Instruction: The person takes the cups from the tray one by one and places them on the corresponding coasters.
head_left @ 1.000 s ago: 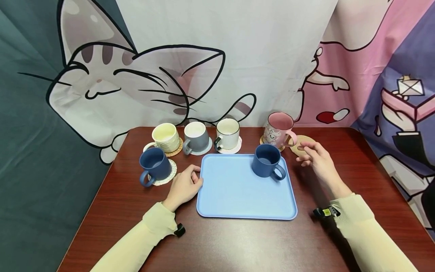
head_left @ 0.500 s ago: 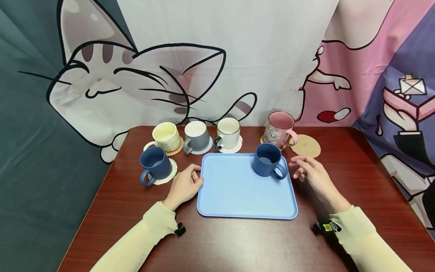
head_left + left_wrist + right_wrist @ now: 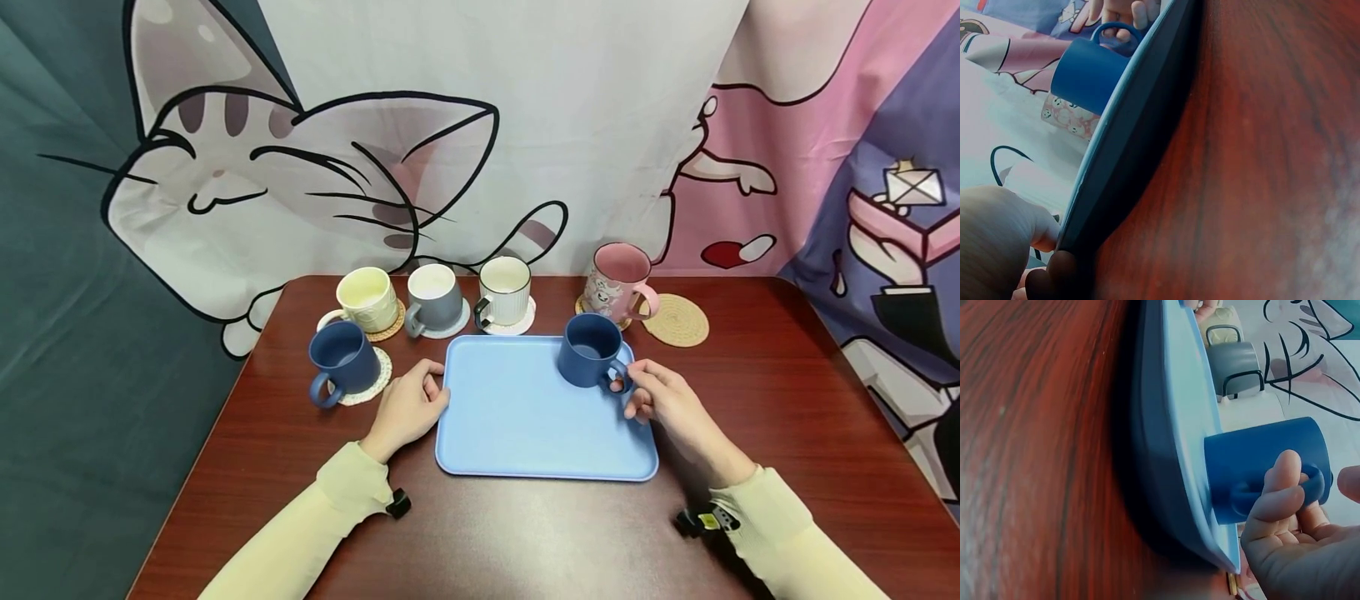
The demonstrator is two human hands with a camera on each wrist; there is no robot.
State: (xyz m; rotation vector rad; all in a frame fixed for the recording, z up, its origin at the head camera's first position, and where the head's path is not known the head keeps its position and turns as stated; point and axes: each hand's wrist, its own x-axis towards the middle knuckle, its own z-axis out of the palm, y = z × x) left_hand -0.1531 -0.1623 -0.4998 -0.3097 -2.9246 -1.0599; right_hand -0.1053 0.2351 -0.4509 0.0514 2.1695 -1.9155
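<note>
In the head view, my left hand [image 3: 407, 412] grips the left edge of a light blue tray [image 3: 510, 417], its thumb and fingers at the rim [image 3: 1079, 200]. A dark blue mug [image 3: 585, 358] stands upright at the tray's back right, handle to the right. My right hand [image 3: 671, 408] is at that handle [image 3: 1314, 482], a finger hooked into the loop; the thumb stands apart from the handle in the right wrist view. A second dark blue mug [image 3: 345, 367] sits on a white coaster [image 3: 381, 375] left of my left hand.
Behind the tray stand a yellow mug [image 3: 369, 300], a grey mug [image 3: 437, 304] and a white ribbed mug [image 3: 510, 292], each on a coaster. A pink mug [image 3: 618, 279] stands at the back right, beside a bare straw coaster [image 3: 678, 321]. A printed cloth [image 3: 615, 125] hangs behind the table.
My right hand has moved from near the straw coaster down and left to the handle of the mug on the tray. The left hand stays at the tray's edge.
</note>
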